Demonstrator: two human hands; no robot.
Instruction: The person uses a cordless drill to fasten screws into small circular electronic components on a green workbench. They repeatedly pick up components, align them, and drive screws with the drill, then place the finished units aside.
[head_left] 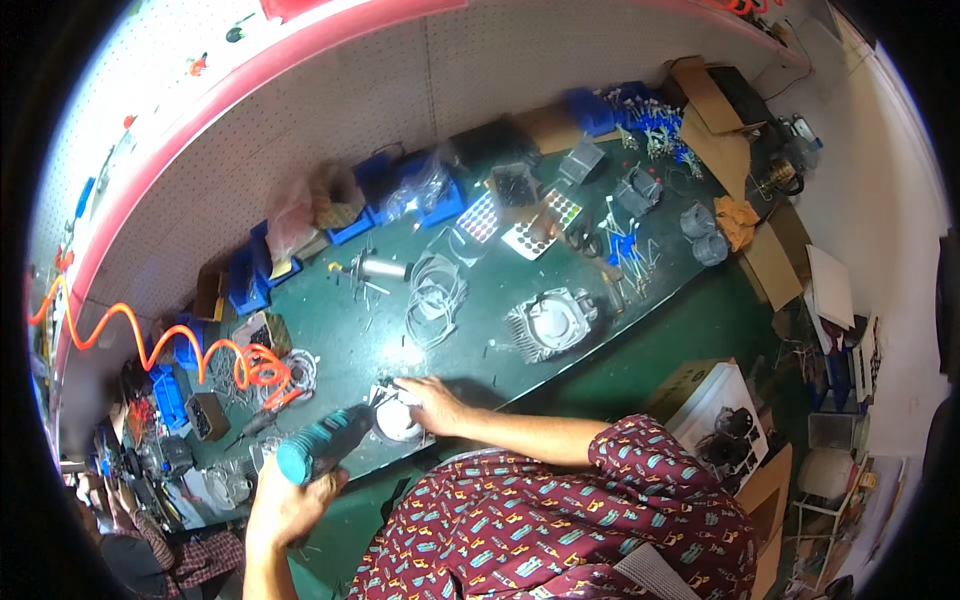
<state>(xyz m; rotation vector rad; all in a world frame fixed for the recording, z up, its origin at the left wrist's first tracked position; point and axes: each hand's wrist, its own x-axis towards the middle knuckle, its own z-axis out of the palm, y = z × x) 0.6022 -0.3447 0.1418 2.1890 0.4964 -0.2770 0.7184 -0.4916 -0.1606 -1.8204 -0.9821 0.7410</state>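
My left hand [300, 500] is wrapped round the grip of a teal and black power screwdriver [322, 444]. The tool points up and right, its front end close beside a round white part [399, 421] near the bench's front edge. Whether the bit touches it, I cannot tell. My right hand [435, 405] grips the white part from its right side, with the fingertips over its top. Further right on the green bench lies a grey finned metal housing [552, 325] with a round face.
A coil of grey cable [436, 300] and a silver cylinder tool [384, 268] lie behind my hands. An orange coiled air hose [205, 355] hangs at left. Blue bins [248, 278] line the back wall. A cardboard box [690, 390] stands beyond the front edge; another person [150, 545] is at lower left.
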